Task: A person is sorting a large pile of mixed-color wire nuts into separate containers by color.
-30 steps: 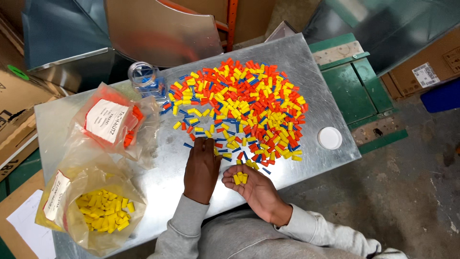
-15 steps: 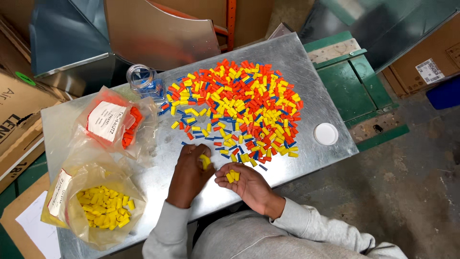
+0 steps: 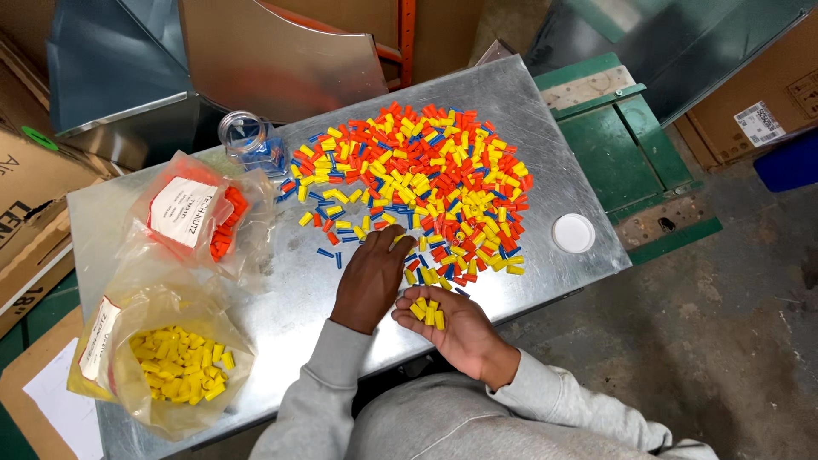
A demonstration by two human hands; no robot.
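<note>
A wide pile of yellow, orange, red and blue caps (image 3: 417, 183) covers the far half of a metal table (image 3: 290, 290). My left hand (image 3: 371, 277) rests palm down at the pile's near edge, fingertips pinching a yellow cap. My right hand (image 3: 452, 328) lies palm up at the table's front edge, cupping several yellow caps (image 3: 428, 312). A clear bag of yellow caps (image 3: 175, 362) stands open at the near left. Behind it sits a clear bag of orange caps (image 3: 204, 217).
A clear plastic jar (image 3: 247, 136) with blue caps stands at the back left, its white lid (image 3: 573, 232) lying at the table's right edge. Sheet-metal ducts (image 3: 281, 55) and cardboard boxes (image 3: 30, 196) surround the table. A green frame (image 3: 630, 153) adjoins the right side.
My left hand went from the pile's edge toward my right hand with a yellow cap, then reached back up into the pile. The right hand stayed cupped near the front edge.
</note>
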